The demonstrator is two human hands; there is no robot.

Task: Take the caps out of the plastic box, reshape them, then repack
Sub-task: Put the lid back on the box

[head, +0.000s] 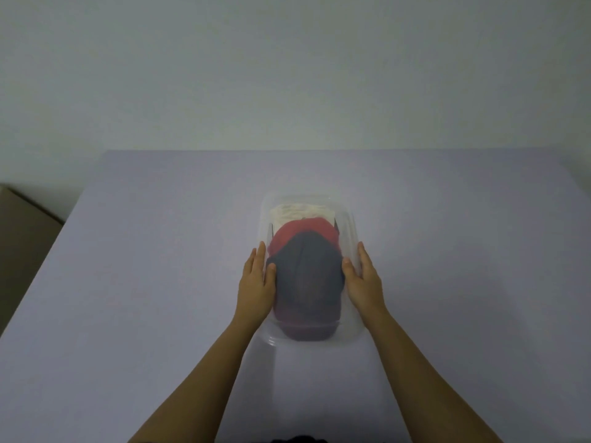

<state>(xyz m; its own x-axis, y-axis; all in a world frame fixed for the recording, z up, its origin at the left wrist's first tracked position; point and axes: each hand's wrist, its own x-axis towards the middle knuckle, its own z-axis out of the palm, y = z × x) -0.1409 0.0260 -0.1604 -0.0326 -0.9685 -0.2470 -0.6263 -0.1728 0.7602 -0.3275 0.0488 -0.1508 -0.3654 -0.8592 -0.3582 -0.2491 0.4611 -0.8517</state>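
A clear plastic box (pixel 350 219) lies lengthwise in the middle of the table. Stacked inside it are three caps: a dark blue cap (pixel 305 270) nearest me on top, a red cap (pixel 302 230) behind it, and a cream cap (pixel 300 212) at the far end. A maroon brim (pixel 307 332) shows at the near end of the box. My left hand (pixel 257 282) rests flat against the box's left side, thumb touching the blue cap. My right hand (pixel 364 282) lies flat against the right side, thumb on the blue cap. Fingers of both hands are straight.
The box stands on a pale lilac table (pixel 144 282) that ends at a plain wall behind. A brown cardboard box (pixel 22 238) sits beyond the table's left edge.
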